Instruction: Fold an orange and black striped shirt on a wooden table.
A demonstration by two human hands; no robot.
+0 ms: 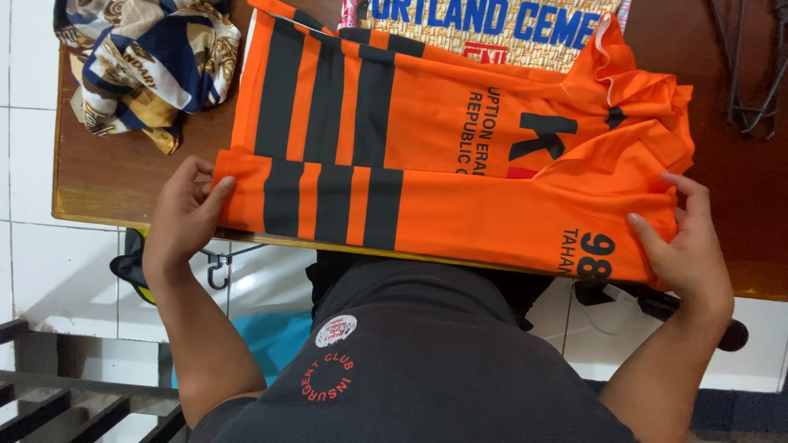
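Between both hands (pixel 185 217), orange jersey (pixel 460 156)

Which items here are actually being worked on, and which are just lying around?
In use:
- orange shirt with black stripes, partly folded on the wooden table
- left hand gripping its one end
- right hand gripping the other end

Lying about:
- patterned blue-and-gold cloth, bunched
- woven printed sack under the shirt

Upper left: crumpled patterned cloth (pixel 144 61) on brown tabletop (pixel 115 176). Top centre: woven sack (pixel 525 33) with blue lettering. Left edge: white tiled floor (pixel 49 271). Lower left: dark slatted rack (pixel 57 402).
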